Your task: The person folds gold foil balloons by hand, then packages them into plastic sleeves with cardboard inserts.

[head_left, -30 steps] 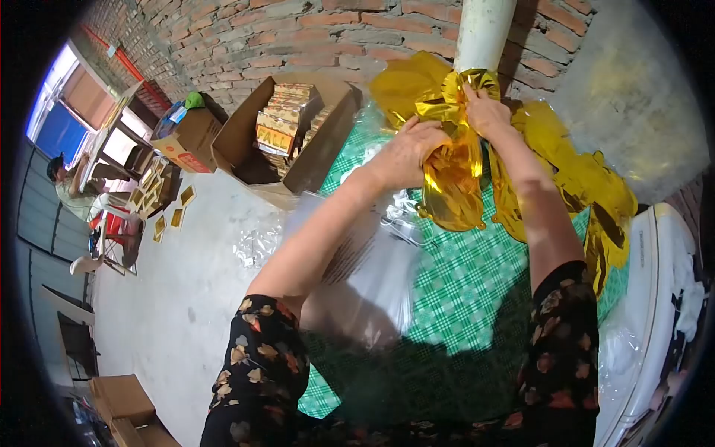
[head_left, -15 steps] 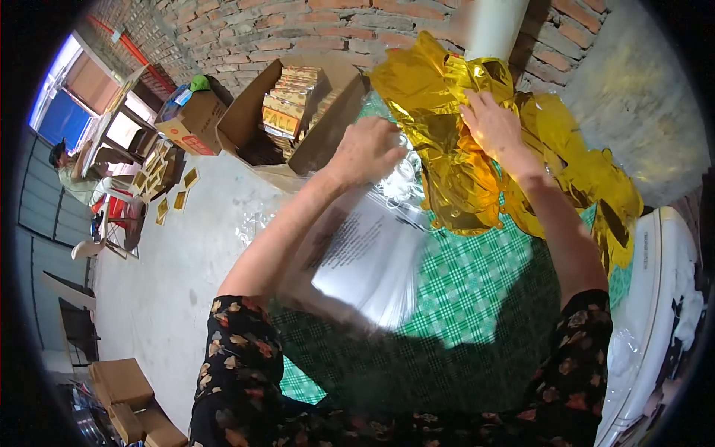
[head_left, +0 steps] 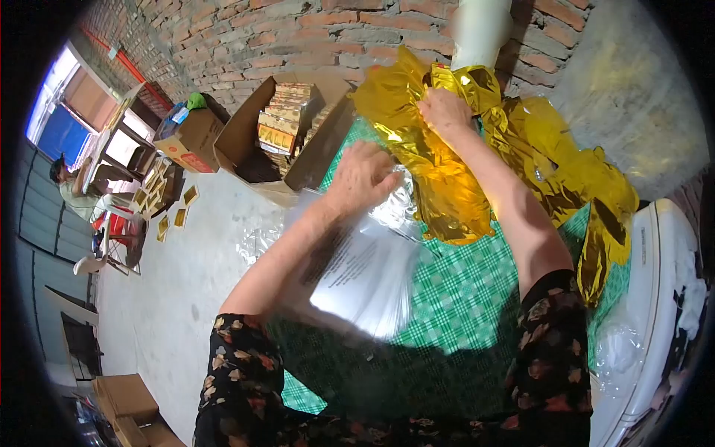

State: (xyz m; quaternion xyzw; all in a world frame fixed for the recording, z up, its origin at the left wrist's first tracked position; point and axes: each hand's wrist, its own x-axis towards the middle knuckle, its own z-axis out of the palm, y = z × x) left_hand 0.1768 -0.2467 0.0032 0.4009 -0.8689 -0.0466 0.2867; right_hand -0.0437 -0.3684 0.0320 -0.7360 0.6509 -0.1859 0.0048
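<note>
Gold foil sheets (head_left: 454,194) lie heaped across the far side of a green plaid cloth (head_left: 462,290). My right hand (head_left: 447,113) is on the upper part of the foil, its fingers bent and pressed together on the gold material. My left hand (head_left: 363,175) hovers or rests over the far end of a stack of clear printed plastic bags (head_left: 365,283), fingers loosely curled, thumb apart; nothing shows in it. Just right of that hand lies a shiny white-silver bundle (head_left: 398,205), partly covered by the foil.
An open cardboard box (head_left: 246,138) holding packets stands beyond my left hand. Another box (head_left: 190,141) is farther left. A seated person (head_left: 78,190) is at the far left. A white pipe (head_left: 480,33) stands by the brick wall, and a white appliance-like object (head_left: 644,298) is at right.
My right hand has moved left on the foil, shifting part of the gold sheet with it. My left hand is slightly lower in view, its thumb still apart.
</note>
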